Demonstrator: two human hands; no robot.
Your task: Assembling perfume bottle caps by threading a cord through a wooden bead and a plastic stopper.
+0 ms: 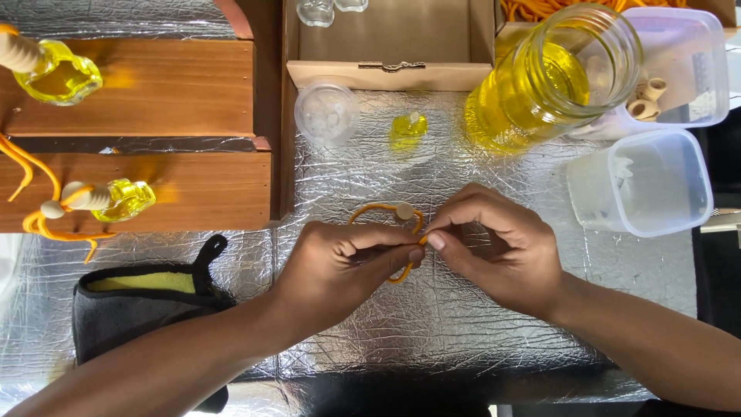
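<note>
My left hand (340, 262) and my right hand (498, 251) meet over the silver foil surface (432, 324). Both pinch an orange cord loop (378, 210) that carries a small pale wooden bead (404, 210). The fingertips touch around the cord's end, which they partly hide. A small bottle of yellow liquid (407, 127) stands just beyond the hands.
A large glass jar of yellow liquid (548, 77) stands at back right beside two clear plastic tubs (644, 181). A cardboard box (390, 38) and a clear round lid (326, 114) lie behind. Wooden racks (154, 185) at left hold filled corded bottles. A black pouch (147, 309) lies front left.
</note>
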